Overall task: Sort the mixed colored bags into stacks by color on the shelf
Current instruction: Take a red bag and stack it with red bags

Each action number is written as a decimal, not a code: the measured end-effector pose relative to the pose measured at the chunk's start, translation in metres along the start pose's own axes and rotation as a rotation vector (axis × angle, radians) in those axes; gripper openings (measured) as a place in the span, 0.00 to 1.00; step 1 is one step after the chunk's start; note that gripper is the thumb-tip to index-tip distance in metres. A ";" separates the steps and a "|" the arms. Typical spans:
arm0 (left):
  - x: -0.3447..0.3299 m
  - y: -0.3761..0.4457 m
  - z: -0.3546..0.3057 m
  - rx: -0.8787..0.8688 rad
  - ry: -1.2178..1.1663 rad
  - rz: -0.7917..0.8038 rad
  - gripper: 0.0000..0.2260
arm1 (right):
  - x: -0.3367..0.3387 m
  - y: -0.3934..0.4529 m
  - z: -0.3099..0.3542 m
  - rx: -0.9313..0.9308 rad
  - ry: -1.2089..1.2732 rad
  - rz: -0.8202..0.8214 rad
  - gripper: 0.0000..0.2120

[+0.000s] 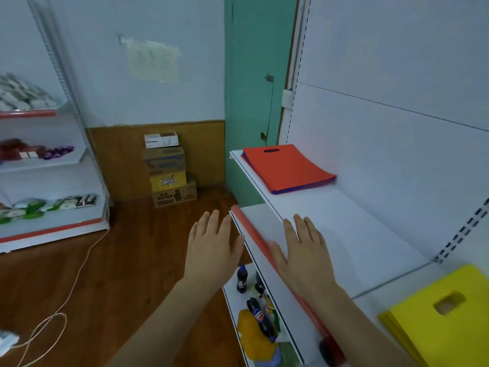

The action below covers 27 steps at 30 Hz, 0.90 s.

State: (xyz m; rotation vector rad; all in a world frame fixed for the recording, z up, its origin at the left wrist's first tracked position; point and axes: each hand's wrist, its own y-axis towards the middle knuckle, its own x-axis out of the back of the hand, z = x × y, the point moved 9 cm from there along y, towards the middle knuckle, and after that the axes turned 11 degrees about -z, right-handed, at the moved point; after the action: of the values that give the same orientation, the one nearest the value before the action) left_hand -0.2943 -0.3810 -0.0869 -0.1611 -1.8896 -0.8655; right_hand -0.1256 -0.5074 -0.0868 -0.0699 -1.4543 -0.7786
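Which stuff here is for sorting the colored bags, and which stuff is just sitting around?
For the job:
- orange bag stack, with a purple edge showing underneath
- yellow bag stack
- white shelf
- left hand and right hand, both open and empty

Just sitting around:
- cardboard boxes
- soda bottles
- snack packets
- floor cable

Pale blue wall (148, 75) with brown lower panel (119, 160); cardboard boxes (169, 170) stacked against it. Green door (254, 75) right of the boxes, stocked rack (47, 154) left, wooden floor (127, 260) before them.
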 end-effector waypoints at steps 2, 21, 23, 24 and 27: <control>-0.015 0.034 0.010 -0.024 -0.017 0.017 0.30 | -0.014 0.029 0.005 -0.035 -0.013 -0.006 0.48; -0.183 0.297 0.001 -0.379 -0.107 0.160 0.32 | -0.112 0.252 -0.041 -0.363 -0.108 -0.155 0.38; -0.198 0.322 -0.011 -0.427 -0.100 0.178 0.32 | -0.121 0.272 -0.049 -0.395 -0.125 -0.137 0.38; -0.204 0.334 -0.015 -0.441 -0.096 0.178 0.32 | -0.125 0.280 -0.052 -0.396 -0.141 -0.119 0.38; -0.223 0.370 -0.026 -0.472 -0.087 0.179 0.32 | -0.133 0.303 -0.065 -0.429 -0.197 -0.070 0.37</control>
State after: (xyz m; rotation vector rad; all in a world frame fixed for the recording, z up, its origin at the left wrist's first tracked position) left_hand 0.0052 -0.0688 -0.0848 -0.6544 -1.6893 -1.1807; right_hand 0.0954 -0.2526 -0.0943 -0.4349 -1.4567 -1.1581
